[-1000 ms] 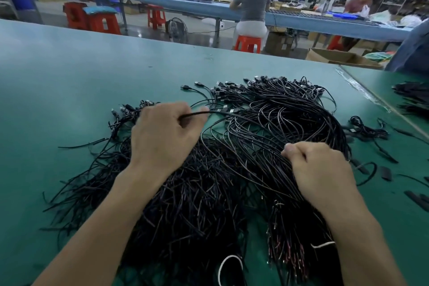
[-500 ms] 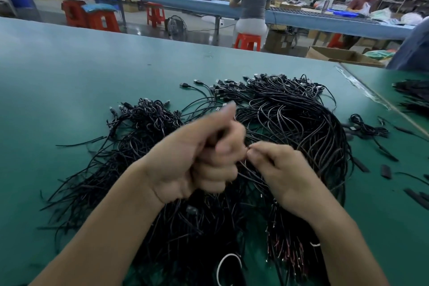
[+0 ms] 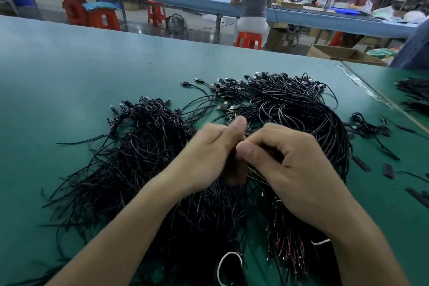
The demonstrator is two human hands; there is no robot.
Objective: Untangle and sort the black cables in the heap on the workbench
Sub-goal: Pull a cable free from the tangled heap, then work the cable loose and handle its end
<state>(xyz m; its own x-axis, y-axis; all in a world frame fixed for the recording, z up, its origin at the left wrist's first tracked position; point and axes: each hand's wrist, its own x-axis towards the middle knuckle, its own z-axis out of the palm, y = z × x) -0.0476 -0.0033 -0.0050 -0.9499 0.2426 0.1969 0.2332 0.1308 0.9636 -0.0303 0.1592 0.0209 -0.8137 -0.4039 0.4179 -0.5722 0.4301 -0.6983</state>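
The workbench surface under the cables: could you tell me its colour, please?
The workbench is teal green; head view.

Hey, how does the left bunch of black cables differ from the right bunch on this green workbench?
The left bunch is a tangle, strands crossing every way; the right bunch runs in orderly parallel arcs. The left bunch's near ends splay out across the workbench; the right bunch's near ends stay gathered, showing red tips. Both are black, with plugs at the far end.
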